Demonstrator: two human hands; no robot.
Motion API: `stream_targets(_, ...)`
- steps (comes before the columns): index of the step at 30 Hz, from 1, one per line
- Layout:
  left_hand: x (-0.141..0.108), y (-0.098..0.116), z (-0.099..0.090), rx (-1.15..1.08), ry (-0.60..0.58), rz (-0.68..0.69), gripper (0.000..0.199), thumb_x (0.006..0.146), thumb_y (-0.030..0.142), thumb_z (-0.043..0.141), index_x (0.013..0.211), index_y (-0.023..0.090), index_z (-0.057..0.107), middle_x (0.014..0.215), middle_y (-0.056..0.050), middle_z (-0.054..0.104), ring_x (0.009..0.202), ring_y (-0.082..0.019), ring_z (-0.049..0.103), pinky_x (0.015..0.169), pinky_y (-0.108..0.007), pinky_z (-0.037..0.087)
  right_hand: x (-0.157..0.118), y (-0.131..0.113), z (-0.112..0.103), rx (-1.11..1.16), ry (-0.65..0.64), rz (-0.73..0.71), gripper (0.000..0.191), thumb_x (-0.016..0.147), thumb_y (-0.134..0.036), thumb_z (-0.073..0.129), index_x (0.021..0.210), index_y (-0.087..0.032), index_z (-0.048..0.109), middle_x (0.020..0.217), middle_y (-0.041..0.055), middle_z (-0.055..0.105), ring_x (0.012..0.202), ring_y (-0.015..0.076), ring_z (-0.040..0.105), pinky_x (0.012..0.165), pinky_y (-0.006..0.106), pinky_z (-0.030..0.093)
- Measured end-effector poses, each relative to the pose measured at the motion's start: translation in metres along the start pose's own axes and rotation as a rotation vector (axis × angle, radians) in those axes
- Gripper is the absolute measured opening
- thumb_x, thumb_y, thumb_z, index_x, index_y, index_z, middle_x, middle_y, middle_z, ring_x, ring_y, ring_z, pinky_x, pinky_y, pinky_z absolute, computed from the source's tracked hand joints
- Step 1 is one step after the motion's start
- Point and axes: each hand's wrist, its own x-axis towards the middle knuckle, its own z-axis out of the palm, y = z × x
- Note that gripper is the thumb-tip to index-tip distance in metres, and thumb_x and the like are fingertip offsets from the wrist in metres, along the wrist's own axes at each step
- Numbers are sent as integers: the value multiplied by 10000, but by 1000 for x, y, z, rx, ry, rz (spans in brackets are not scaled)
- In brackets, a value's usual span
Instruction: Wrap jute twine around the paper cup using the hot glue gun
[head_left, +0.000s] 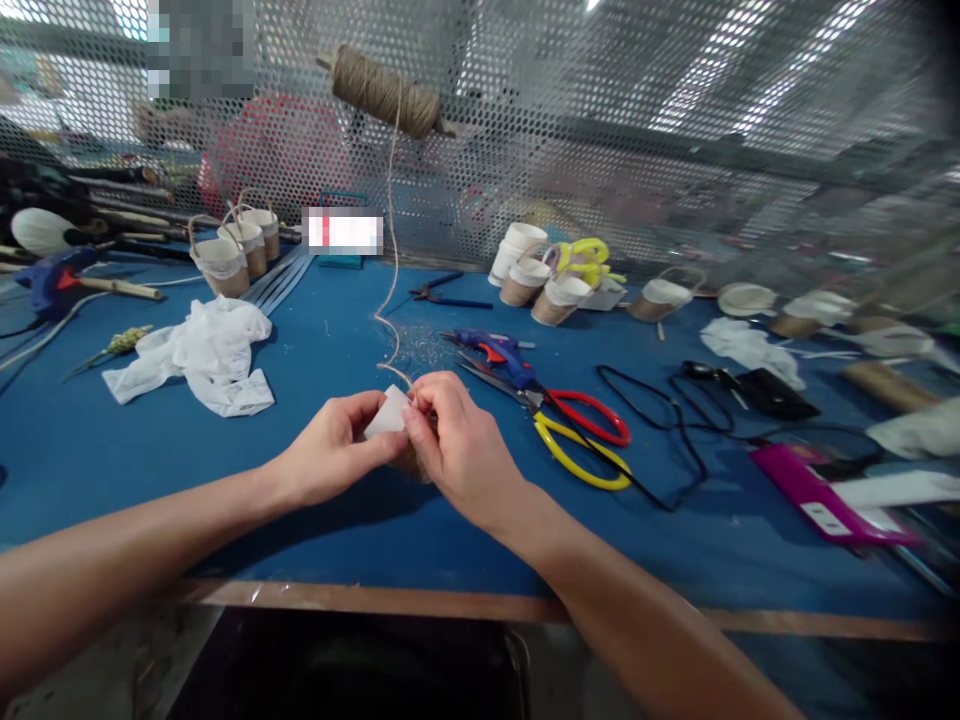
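Between my two hands, low over the blue table, is a small paper cup [388, 414] with a white wall and a brown lower part. My left hand [337, 440] is closed round its left side, thumb in front. My right hand [457, 440] pinches a thin twine [395, 372] against the cup's right rim. The twine runs up from there to a spool of twine [382, 92] on a stick at the mesh wall. Most of the cup's brown part is hidden behind my fingers.
Right of my hands lie a blue glue gun [499, 352] and scissors [577, 440] with red and yellow handles. Pliers [450, 295] lie behind. Finished-looking cups with twine handles [223, 265] stand back left. White gloves [199, 355] lie left; a magenta power strip [825, 495] lies right.
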Motion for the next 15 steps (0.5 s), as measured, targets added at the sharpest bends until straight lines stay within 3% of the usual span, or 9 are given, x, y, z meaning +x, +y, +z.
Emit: stream_targets(15, -3, -5, 1, -139, -55, 22, 187, 690, 256, 575, 783, 140, 463, 662, 46, 430, 591, -87, 386, 554, -215, 321, 1, 2, -2, 145, -41, 166, 126, 892, -285, 359, 854, -188, 428, 797, 56, 538, 690, 162, 507, 632, 312, 420)
